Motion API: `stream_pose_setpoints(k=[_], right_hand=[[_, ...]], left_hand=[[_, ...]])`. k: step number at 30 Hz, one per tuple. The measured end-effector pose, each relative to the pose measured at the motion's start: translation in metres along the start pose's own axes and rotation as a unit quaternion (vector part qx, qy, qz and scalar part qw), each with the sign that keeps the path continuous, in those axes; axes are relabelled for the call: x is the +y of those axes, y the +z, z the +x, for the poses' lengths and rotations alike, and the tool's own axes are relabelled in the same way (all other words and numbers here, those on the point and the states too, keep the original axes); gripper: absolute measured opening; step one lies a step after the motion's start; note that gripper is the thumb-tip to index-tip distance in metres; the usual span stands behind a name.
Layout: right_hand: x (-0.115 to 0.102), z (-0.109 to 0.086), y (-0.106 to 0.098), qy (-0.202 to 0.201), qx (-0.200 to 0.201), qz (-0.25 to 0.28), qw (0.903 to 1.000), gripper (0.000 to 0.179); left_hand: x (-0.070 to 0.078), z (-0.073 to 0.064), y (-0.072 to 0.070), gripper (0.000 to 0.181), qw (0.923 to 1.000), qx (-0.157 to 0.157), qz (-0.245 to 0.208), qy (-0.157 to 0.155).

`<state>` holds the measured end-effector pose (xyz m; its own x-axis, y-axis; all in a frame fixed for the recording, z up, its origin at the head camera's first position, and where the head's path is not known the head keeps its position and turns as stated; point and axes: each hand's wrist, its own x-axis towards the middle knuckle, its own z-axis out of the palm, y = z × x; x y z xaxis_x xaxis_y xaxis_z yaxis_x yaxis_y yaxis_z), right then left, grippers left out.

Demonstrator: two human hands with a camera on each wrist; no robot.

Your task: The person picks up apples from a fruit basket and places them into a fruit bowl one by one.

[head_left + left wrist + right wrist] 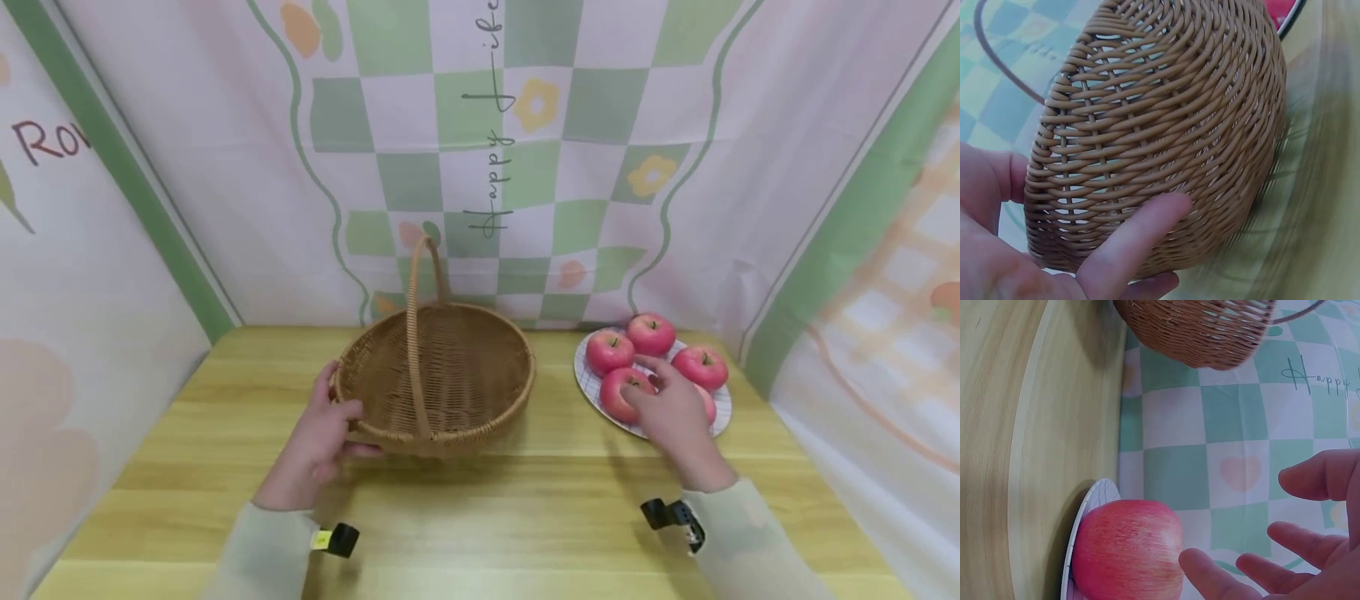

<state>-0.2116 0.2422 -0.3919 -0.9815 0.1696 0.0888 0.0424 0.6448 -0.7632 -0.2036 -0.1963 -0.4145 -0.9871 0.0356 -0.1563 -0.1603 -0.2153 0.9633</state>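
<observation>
My left hand (pixel 315 442) grips a brown wicker basket (pixel 517 408) by its left side, thumb at the rim and fingers on the outer weave. The left wrist view shows those fingers spread along the woven wall (pixel 1166 131). The basket tilts with its mouth toward me and holds nothing inside. My right hand (pixel 675 412) hovers over a round plate (pixel 723 410) of several red apples, its fingers spread. Nearest to it is the front left apple (pixel 617 395). In the right wrist view, a fingertip comes right at the side of an apple (pixel 1129 550); another apple is partly hidden behind the hand.
The basket's tall arched handle (pixel 414 333) rises toward the back. A wood-grain table (pixel 480 517) carries basket and plate. Behind it hangs a green-and-white checked cloth (pixel 480 125), with printed cloth at both sides. Small black cameras (pixel 343 540) sit at both wrists.
</observation>
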Motion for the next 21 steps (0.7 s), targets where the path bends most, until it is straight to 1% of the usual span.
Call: stream_pose_setpoints(k=[2, 4, 8, 10, 12, 14, 16, 17, 18, 19, 20, 21], right_hand=[[0.0, -0.002, 0.0, 0.003, -0.007, 0.0, 1.0, 0.059], [-0.001, -0.003, 0.0, 0.0, -0.012, -0.001, 0.9999, 0.059], [-0.003, -0.004, 0.001, -0.011, -0.013, -0.004, 0.9998, 0.059], [-0.005, -0.004, 0.0, -0.013, -0.015, -0.002, 0.9998, 0.059], [-0.007, -0.004, 0.0, -0.013, -0.019, -0.001, 0.9997, 0.06], [-0.008, -0.004, 0.002, -0.014, -0.024, -0.003, 0.9996, 0.06], [-0.008, -0.004, 0.004, -0.016, -0.025, -0.008, 0.9995, 0.06], [-0.008, -0.003, 0.005, -0.021, -0.023, -0.013, 0.9994, 0.06], [-0.007, -0.003, 0.006, -0.027, -0.022, -0.017, 0.9993, 0.06], [-0.007, -0.003, 0.007, -0.034, -0.019, -0.025, 0.9989, 0.061], [-0.007, -0.003, 0.008, -0.043, -0.014, -0.031, 0.9985, 0.061], [-0.007, -0.004, 0.01, -0.055, -0.008, -0.038, 0.9977, 0.061]], left_hand=[[0.005, 0.001, -0.011, 0.095, 0.9999, 0.01, -0.003, 0.002], [0.01, 0.0, -0.025, 0.095, 0.9997, 0.023, 0.003, 0.002], [0.023, -0.002, -0.06, 0.093, 0.9987, 0.042, 0.026, 0.008], [0.027, -0.002, -0.08, 0.092, 0.9987, 0.041, 0.029, 0.009], [0.031, -0.001, -0.098, 0.089, 0.9991, 0.032, 0.028, 0.009], [0.035, 0.0, -0.112, 0.086, 0.9992, 0.025, 0.03, 0.007], [0.037, -0.001, -0.118, 0.084, 0.9991, 0.019, 0.038, 0.005], [0.038, -0.003, -0.118, 0.084, 0.9986, 0.021, 0.048, 0.002], [0.04, -0.006, -0.116, 0.083, 0.9966, 0.027, 0.077, 0.0], [0.043, -0.012, -0.112, 0.082, 0.9914, 0.04, 0.124, 0.002], [0.046, -0.021, -0.105, 0.082, 0.9822, 0.06, 0.178, 0.012], [0.051, -0.031, -0.096, 0.082, 0.9663, 0.09, 0.239, 0.035]])
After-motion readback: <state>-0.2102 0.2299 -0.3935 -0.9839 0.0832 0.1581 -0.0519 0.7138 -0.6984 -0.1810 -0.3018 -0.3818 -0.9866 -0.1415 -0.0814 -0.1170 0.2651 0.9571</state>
